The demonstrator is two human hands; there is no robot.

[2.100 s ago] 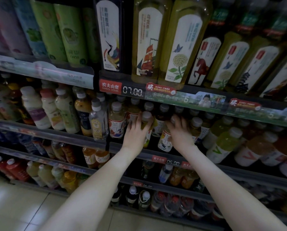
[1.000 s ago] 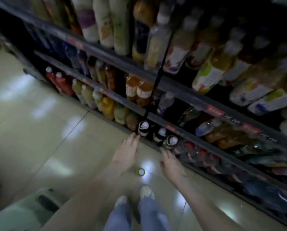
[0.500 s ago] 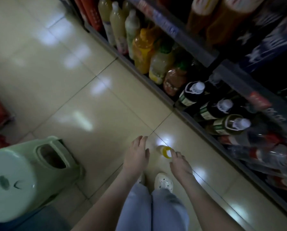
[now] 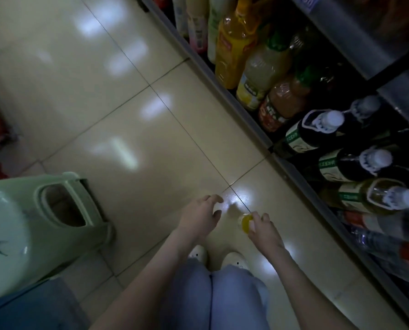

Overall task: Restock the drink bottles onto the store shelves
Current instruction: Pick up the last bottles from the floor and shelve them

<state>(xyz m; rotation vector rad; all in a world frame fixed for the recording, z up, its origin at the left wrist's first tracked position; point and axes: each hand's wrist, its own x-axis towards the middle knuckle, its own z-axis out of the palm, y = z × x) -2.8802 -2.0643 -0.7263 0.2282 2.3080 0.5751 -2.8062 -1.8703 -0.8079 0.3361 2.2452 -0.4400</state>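
Glossy cream tile floor (image 4: 132, 96) with dark grout lines and glare spots. A small bottle with a yellow cap (image 4: 246, 222) stands on it just ahead of two white shoes (image 4: 234, 260). A pale green stool (image 4: 63, 210) sits at left. The bottom shelf (image 4: 225, 91) runs along the right, packed with big juice bottles (image 4: 234, 41) and dark white-capped bottles (image 4: 317, 132).

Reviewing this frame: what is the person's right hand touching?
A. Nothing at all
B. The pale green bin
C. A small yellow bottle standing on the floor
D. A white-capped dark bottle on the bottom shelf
C: the right hand has its fingertips on the small yellow bottle standing on the floor tiles ahead of the shoes, while the left hand hovers open beside it.
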